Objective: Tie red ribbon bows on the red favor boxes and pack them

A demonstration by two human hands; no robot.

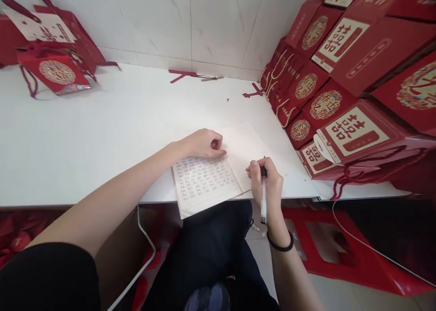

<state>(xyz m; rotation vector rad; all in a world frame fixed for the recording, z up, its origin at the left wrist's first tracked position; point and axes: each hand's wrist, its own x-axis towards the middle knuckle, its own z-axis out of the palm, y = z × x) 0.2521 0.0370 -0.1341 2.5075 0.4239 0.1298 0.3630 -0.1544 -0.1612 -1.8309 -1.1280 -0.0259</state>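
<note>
An open notebook point(204, 183) lies at the table's front edge, its lower left corner jutting past it. Rows of small handwriting cover the left page; the right page point(238, 149) shows faint lines, partly covered by my hands. My left hand point(206, 143) rests across the upper part of the notebook, fingers curled in, and I cannot make out anything in them. In my right hand point(267, 179) is a pen point(263, 197) with a clear barrel and black grip, held over the right page's lower edge. Its tip is hidden behind my fingers.
Red gift boxes point(357, 124) and bags are stacked high at the right. More red bags point(56, 70) stand at the back left. Ribbon pieces point(190, 74) lie along the tiled wall. A white cable point(146, 256) hangs below the white table point(85, 129).
</note>
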